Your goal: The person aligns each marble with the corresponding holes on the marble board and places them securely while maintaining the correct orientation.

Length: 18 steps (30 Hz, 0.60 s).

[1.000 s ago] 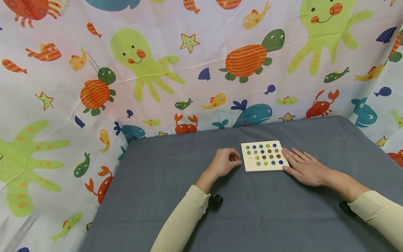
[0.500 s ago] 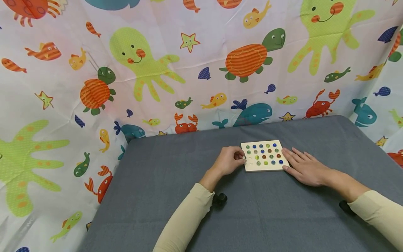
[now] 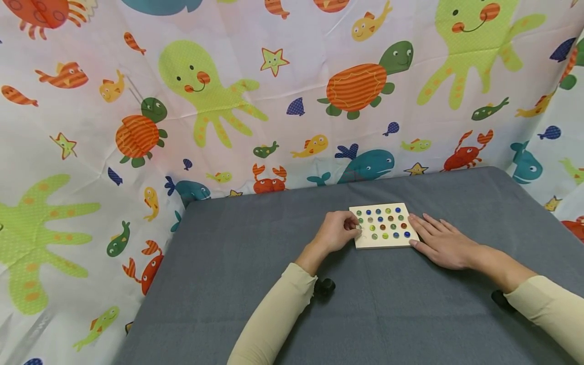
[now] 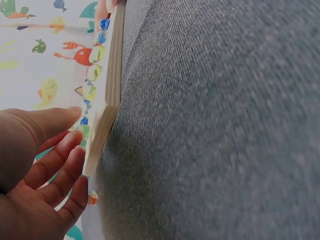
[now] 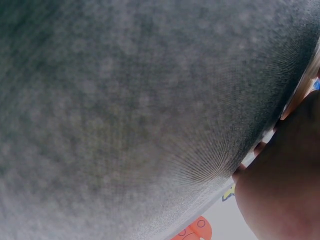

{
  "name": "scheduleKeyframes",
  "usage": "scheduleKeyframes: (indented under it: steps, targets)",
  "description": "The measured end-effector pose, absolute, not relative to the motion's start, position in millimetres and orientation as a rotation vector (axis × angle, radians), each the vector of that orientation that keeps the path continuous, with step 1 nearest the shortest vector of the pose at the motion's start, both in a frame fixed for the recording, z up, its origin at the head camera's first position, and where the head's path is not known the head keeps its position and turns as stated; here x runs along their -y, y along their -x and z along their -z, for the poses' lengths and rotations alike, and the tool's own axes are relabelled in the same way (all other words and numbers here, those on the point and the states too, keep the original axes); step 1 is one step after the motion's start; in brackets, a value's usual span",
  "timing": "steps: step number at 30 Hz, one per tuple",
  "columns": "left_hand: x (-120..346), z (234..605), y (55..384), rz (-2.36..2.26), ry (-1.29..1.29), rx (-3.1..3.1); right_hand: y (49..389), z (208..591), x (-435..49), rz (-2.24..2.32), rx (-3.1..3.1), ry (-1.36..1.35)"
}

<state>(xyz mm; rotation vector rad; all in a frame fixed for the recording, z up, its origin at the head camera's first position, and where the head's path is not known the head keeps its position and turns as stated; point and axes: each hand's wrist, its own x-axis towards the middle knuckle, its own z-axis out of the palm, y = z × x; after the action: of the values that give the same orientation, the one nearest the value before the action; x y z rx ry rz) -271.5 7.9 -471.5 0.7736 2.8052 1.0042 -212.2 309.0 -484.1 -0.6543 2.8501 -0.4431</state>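
Note:
A pale wooden board [image 3: 387,243] lies on the dark grey cloth, with rows of coloured glass marbles [image 3: 393,227] seated in its hollows. At its left edge my left hand [image 3: 335,232] pinches a small pale marble [image 3: 359,227], mostly covered by the thumb and forefinger. Over in the left wrist view, the thumb and curled fingers [image 4: 76,150] come up to the board's corner beside the marbles. One bare hollow [image 3: 363,236] shows at the near left corner. My right hand [image 3: 444,246] rests flat, its fingertips and thumb touching the board's right edge.
Grey cloth [image 3: 219,284] covers the table all round the board. Behind and to the left hangs a white curtain [image 3: 292,167] printed with sea animals. A black wrist camera [image 3: 325,287] sits under the left sleeve.
The left hand has moved right, from beside the board to over its left edge, carrying the pale marble. My right hand and the board have stayed put.

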Motion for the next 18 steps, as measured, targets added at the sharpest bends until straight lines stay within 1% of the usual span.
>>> scheduleKeyframes:
  steps: [18]
  targets:
    - [-18.9,476.4,274.8,-0.999,-0.707,-2.783,212.9,481.2,-310.9,0.455,-2.842,0.664]
